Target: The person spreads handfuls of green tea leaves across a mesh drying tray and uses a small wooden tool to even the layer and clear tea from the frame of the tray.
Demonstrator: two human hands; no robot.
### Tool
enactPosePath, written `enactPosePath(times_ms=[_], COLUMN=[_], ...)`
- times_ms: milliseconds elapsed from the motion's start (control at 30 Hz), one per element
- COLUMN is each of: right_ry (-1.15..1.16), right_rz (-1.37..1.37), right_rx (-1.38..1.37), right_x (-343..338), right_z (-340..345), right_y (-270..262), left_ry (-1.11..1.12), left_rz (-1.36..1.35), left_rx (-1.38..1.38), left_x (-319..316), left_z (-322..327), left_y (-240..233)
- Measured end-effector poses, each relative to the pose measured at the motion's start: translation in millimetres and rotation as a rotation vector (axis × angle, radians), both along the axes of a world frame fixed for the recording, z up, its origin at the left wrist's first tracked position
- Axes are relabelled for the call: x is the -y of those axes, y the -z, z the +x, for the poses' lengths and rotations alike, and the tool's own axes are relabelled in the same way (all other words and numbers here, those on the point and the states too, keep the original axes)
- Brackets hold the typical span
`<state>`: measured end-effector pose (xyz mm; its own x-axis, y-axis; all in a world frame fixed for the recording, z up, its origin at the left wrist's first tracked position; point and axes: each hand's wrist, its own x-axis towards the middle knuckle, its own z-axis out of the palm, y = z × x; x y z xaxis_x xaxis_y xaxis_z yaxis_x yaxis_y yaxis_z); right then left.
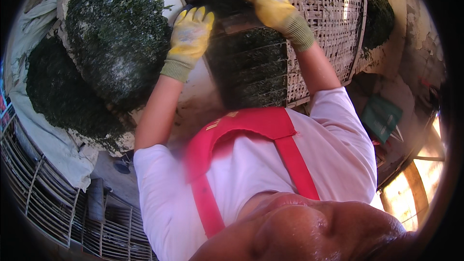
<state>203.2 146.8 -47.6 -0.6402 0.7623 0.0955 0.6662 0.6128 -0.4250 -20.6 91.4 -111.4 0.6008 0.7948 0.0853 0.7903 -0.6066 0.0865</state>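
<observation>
My left hand [190, 36], in a yellow coated glove, lies back up with its fingertips over the edge of a dark, blurred mass of green material [223, 1]. On that mass's far right side is my gloved right hand [273, 5], fingers stretched to the left. Whether the left fingers grip anything is hidden beneath the glove. Just below the hands is a slatted frame [250, 65], its rows packed with the same dark green stuff. A woven bamboo-strip mat [322, 18] lies under and beside my right forearm.
Leafy dark green heaps, one large [116, 40] and one lower [69, 87], stand left on a pale surface. More leaf [378, 14] lies beyond the mat. At lower left are a whitish cloth [54, 152] and a metal rack [36, 188]. A green bag [382, 116] sits right.
</observation>
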Motion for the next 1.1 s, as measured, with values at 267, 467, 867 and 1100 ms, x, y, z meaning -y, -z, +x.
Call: enactPosePath(times_ms=[267,467,867,1100], right_ry=[0.063,0.215,-0.152,0.104], right_rz=[0.019,-0.003,-0.487,-0.231], right_rx=[0.205,0.171,-0.07,0.125], right_x=[-6.3,-32.2,-64.1,13.1], right_z=[-35.0,-1.7,26.8,87.1], right_y=[28.6,-34.5,-26.4,-5.7], left_ry=[0.011,0.05,-0.077,0.066], left_rz=[-0.03,0.036,-0.125,-0.014], left_rx=[0.001,0.059,-0.233,0.048], left_x=[0.8,9.2,0.2,7.2], left_z=[-0.8,-16.2,1.9,-8.7], left_y=[9.8,20.9,-2.0,9.4])
